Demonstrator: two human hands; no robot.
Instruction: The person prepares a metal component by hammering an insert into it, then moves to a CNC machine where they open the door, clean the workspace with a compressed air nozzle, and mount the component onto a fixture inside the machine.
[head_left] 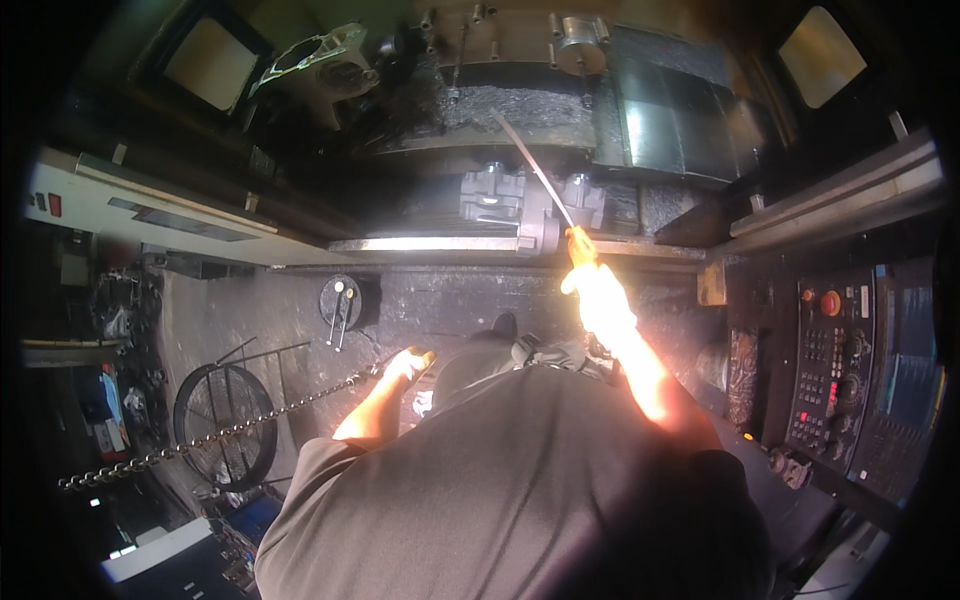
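My right hand, washed out by bright light, is closed round the orange handle of a file. Its long thin blade slants up and to the left, over a grey metal casting on the machine's front ledge. A round-ended section of the casting juts toward me beneath the blade; whether the blade touches it I cannot tell. Low at my left side, my left hand is loosely open and appears to hold nothing. A metal chain runs from beside that hand to the lower left; contact is unclear.
Inside the machine are round metal fixtures and a sloped metal cover. A metal rail edges the opening. The control panel stands at right. At left are a black round fan and a dark round-topped object.
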